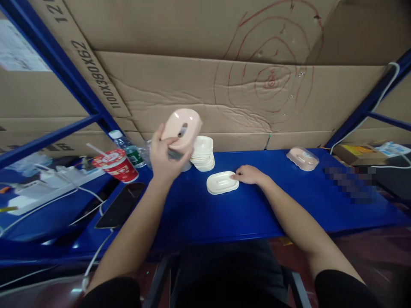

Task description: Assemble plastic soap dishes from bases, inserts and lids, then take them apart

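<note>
My left hand (165,154) grips a pale pink soap dish (180,122) and holds it tilted above the table; a slot shows in its middle. Behind and just right of it stands a stack of cream soap dishes (203,155). One more cream dish (222,182) lies on the blue table in front of me. At its right end, my right hand (249,174) pinches the rim with thumb and fingers. Part of the stack is hidden behind my left fingers.
On the left stand a red paper cup (120,166) with a straw, a water bottle (133,155), a phone (120,205) and a power strip (58,190) with cables. Far right, a pink dish in clear plastic (302,158) sits near a small box (362,154). Cardboard (180,85) backs the blue table (199,222).
</note>
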`<state>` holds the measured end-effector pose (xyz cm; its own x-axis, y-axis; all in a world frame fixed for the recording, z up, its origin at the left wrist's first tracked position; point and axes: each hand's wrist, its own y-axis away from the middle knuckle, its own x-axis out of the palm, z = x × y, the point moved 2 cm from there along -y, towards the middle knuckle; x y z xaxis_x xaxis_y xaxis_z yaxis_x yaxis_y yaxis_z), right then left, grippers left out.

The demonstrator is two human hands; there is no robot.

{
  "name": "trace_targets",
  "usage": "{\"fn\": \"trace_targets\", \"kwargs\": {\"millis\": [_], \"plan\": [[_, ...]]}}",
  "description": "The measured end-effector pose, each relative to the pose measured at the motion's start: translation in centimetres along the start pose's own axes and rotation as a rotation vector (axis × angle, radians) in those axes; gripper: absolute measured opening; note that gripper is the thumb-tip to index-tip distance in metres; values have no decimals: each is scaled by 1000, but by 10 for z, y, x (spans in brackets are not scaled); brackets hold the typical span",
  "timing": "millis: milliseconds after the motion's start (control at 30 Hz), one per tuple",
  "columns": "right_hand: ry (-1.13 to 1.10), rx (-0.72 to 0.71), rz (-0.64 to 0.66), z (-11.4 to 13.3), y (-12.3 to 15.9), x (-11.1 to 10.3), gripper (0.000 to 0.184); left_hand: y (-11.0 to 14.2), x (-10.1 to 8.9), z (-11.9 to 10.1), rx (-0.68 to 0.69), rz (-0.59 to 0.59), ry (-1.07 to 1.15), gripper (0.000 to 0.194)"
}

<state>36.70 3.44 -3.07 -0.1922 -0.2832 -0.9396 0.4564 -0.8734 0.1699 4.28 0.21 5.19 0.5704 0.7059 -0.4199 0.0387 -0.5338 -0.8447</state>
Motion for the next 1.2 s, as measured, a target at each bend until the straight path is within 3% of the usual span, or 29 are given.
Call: {"fn": "trace_targets", "kwargs": {"millis": [33, 133, 200, 300, 400, 733, 867, 1200], "plan": [[-10, -1, 1, 0, 0, 0, 49, 11, 3, -6, 61, 63, 30, 49], [-78, -17, -10, -3, 0, 0, 50, 40, 19, -23, 310, 414, 185, 45], [-187, -20, -12, -7, -1, 0, 49, 52, 28, -29, 403, 600, 241, 41], [-467, 66, -63, -15, -4, 2, 45, 62, 38, -32, 379, 739, 264, 40], [-701, 166, -120, -21, -8, 5, 55, 67, 43, -33, 340, 830, 304, 41], [-564, 39, -77, -11, -3, 4, 60, 75, 55, -24, 358, 890, 284, 57], [-556, 3, -77, -11, -2, 4, 53, 78, 58, -25, 350, 903, 275, 57], [-755, 31, -109, -8, -2, 3, 38, 80, 57, -30, 373, 850, 328, 55]]}}
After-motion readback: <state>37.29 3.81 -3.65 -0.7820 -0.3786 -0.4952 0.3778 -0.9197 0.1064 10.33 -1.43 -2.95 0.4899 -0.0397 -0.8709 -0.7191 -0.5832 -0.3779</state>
